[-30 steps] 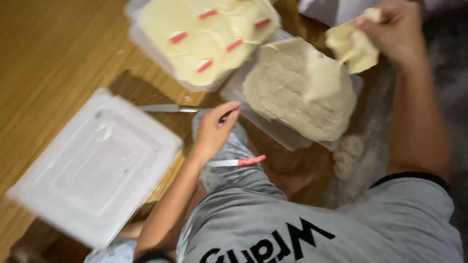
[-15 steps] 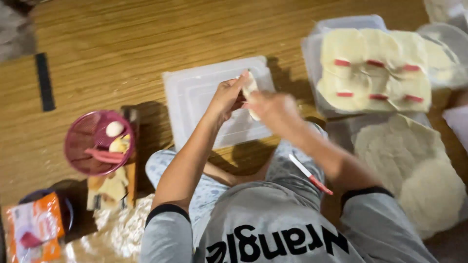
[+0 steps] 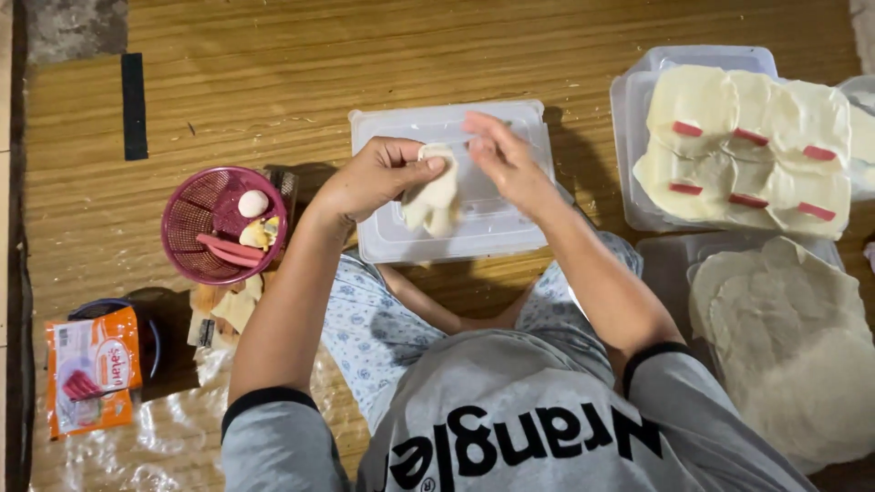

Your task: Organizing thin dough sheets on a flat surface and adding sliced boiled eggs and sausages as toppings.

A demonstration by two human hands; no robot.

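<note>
over the floor: i sit cross-legged on the wooden floor [image 3: 273, 55], both arms stretched out ahead of my knees, so everything i handle lies low and close.
left hand: my left hand [image 3: 378, 175] is closed in a pinch, thumb and fingers gripping the upper edge of the dough sheet [image 3: 436, 199], which keeps it hanging free instead of sticking to anything.
right hand: my right hand [image 3: 503, 159] is blurred; its fingers are loosely spread at the sheet's top right corner, and i cannot tell whether they grip it or only touch it.
dough sheet: pale, limp, held in the air just above the upturned clear lid [image 3: 456, 232], which lies flat on the floor as a clean surface under my hands.
right side: a clear tray [image 3: 638, 100] holds flat pale sheets, each with a small red strip on it, laid side by side; nearer me a stack of round wrappers [image 3: 784, 346] sits in another container, within my right arm's reach.
left side: a pink basket [image 3: 196, 228] holds a white egg-like piece, red strips and yellowish bits, kept together beside my left elbow.
far left: an orange packet [image 3: 91, 369] lies on crinkled plastic wrap [image 3: 173, 437], apart from the food being worked.
</note>
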